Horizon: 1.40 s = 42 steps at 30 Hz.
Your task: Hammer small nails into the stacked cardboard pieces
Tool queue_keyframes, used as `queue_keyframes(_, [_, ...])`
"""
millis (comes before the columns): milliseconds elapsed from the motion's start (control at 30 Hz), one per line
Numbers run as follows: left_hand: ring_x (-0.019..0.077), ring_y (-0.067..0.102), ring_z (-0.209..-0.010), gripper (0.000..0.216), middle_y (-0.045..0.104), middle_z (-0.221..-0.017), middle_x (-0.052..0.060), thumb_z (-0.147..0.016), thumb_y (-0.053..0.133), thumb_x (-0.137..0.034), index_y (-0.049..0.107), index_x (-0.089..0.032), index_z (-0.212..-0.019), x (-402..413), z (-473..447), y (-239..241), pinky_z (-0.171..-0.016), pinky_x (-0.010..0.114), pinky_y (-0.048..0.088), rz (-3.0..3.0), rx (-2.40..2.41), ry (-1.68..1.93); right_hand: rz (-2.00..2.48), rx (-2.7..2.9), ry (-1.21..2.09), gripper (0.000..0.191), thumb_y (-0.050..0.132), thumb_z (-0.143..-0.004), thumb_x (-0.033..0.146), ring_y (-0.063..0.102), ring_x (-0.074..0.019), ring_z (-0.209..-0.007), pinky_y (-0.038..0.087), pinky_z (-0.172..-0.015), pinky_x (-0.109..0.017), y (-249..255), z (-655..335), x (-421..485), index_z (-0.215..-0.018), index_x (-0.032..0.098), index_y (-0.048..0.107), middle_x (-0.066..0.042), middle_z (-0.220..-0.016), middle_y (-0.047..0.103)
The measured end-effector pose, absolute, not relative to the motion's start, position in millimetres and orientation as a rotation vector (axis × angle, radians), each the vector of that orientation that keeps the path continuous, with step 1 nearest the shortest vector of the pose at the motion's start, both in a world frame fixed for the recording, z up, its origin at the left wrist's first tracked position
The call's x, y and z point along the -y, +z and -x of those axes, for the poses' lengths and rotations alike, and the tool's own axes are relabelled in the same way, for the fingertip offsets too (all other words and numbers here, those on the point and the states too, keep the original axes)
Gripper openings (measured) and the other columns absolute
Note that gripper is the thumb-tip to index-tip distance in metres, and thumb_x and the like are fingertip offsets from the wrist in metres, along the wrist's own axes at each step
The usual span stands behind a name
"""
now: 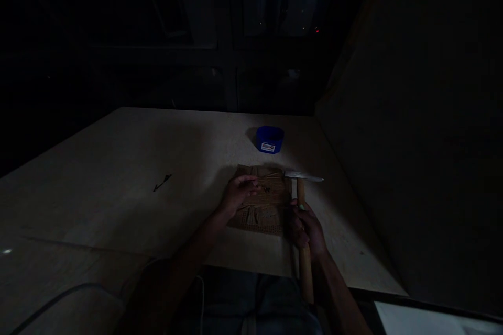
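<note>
Right hand (310, 227) closed round a hammer (301, 190), left hand (236, 193) over cardboard (275, 197), grip unreadable in gloom.

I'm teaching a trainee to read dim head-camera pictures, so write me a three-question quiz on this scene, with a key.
1. Multiple choice: What colour is the container?
A) Red
B) Blue
C) Yellow

2. True or false: The hammer is held in the left hand.

3. Fill the gap: As seen in the picture, the dark slender bits on the bare tabletop lie to the ____ of the brown ridged piece.

Key:
1. B
2. False: the right hand grips it, round the handle.
3. left
</note>
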<state>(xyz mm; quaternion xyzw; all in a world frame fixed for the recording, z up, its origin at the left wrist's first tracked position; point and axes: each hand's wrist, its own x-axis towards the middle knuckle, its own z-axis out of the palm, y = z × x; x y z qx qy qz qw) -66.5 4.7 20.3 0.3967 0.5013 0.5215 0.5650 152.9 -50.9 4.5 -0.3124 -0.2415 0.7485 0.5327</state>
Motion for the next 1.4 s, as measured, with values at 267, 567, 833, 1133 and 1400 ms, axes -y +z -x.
queue_keyframes(267, [0.0236,0.074,-0.088,0.027,0.078,-0.09,0.007,-0.07,0.081,-0.035,0.074,-0.019,-0.091,-18.8,61.7,5.6,-0.083,0.037,0.058,-1.284,-1.28,1.285,0.875,0.57,1.765,0.033,0.077,-0.077,0.034,0.024,-0.0023,-0.025,0.025,-0.023,-0.012,5.3,-147.3,56.0,-0.1,0.022,0.058,0.013,-0.046,0.048])
queue_keyframes(567, [0.0243,0.075,-0.09,0.026,0.079,-0.092,0.005,-0.079,0.074,-0.033,0.074,-0.023,-0.103,-17.9,61.7,-7.7,-0.087,0.038,0.058,-1.399,-1.249,1.139,0.964,0.608,1.759,0.033,0.076,-0.077,0.037,0.024,-0.0022,-0.025,0.025,-0.023,-0.011,9.4,-144.6,56.0,-0.1,0.021,0.058,0.012,-0.045,0.049])
queue_keyframes(833, [0.0225,0.073,-0.097,0.014,0.078,-0.103,0.004,-0.083,0.071,-0.032,0.075,-0.025,-0.095,-14.4,64.4,-14.4,-0.092,0.037,0.057,-1.5,-1.22,1.176,1.033,0.624,1.744,0.031,0.074,-0.079,0.036,0.024,-0.0023,-0.024,0.025,-0.023,-0.012,7.9,-146.7,56.3,-0.102,0.022,0.058,0.013,-0.045,0.048])
queue_keyframes(1133, [0.0213,0.073,-0.099,0.02,0.077,-0.108,0.004,-0.085,0.068,-0.031,0.073,-0.026,-0.104,-11.9,61.7,-17.1,-0.096,0.037,0.055,-1.436,-1.212,1.158,1.035,0.657,1.748,0.032,0.075,-0.077,0.036,0.025,-0.0022,-0.025,0.024,-0.023,-0.012,13.7,-147.1,55.2,-0.1,0.021,0.057,0.012,-0.047,0.05])
queue_keyframes(1400, [0.0207,0.073,-0.098,0.022,0.077,-0.108,0.004,-0.086,0.068,-0.028,0.072,-0.026,-0.107,-11.9,62.0,-19.8,-0.095,0.036,0.057,-1.511,-1.221,1.141,1.052,0.67,1.708,0.034,0.074,-0.077,0.037,0.024,-0.0023,-0.026,0.025,-0.025,-0.012,9.6,-145.9,56.1,-0.102,0.022,0.056,0.012,-0.046,0.05])
